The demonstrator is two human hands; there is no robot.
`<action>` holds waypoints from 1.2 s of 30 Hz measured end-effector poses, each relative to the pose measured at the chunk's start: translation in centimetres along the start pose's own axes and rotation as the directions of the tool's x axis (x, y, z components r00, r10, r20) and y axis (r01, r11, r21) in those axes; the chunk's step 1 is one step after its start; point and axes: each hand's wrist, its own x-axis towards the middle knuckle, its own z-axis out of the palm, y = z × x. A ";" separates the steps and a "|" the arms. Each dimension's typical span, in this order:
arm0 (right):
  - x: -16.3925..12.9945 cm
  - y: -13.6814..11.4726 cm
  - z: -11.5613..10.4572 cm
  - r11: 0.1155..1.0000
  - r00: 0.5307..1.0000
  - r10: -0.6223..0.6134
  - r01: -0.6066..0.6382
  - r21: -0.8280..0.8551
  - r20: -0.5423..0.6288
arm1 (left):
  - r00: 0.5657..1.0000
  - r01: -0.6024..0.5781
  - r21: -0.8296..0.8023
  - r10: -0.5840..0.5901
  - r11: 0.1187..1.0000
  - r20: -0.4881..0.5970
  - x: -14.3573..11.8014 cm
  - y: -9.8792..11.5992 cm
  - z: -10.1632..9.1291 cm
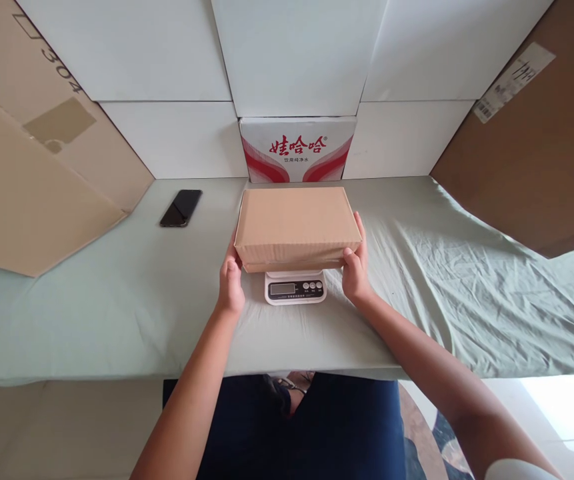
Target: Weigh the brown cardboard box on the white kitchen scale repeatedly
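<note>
Cardboard box [297,227] sat on the small scale [295,287] at mid-counter, your left hand [230,283] and right hand [356,273] fingers clasping its ends; overhanging the platform, it could have tipped if released unevenly.

Table [117,320] draped in pale green cloth [467,287], creased at right. White panels [167,53] form the back wall. Brown cardboard sheets lean at left [31,187] and right [531,153]. Red-and-white carton [297,150] against wall. Bright light on floor [567,407], lower right.
</note>
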 end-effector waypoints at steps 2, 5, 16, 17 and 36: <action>0.0 -0.1 0.0 1.000 1.000 -0.011 0.011 0.004 0.004 | 1.000 -0.006 -0.005 0.006 1.000 0.000 -0.1 -0.1 -0.1; 0.1 -0.5 0.1 0.999 0.999 -0.034 0.034 0.008 0.016 | 1.000 0.001 0.006 -0.001 1.000 0.000 -0.2 -0.3 -0.2; 0.5 -0.9 -0.3 0.997 0.999 -0.038 0.040 -0.064 0.037 | 1.000 -0.004 0.043 0.004 0.999 -0.008 -0.3 0.3 0.0; 0.4 -0.9 -0.3 0.997 0.999 -0.037 0.039 -0.068 0.036 | 1.000 -0.011 0.043 0.012 0.999 -0.012 -0.3 0.4 0.0; 4.1 -1.6 1.4 0.995 0.995 -0.092 0.090 -0.040 -0.040 | 0.998 -0.038 -0.050 0.036 0.998 -0.048 4.9 2.6 1.3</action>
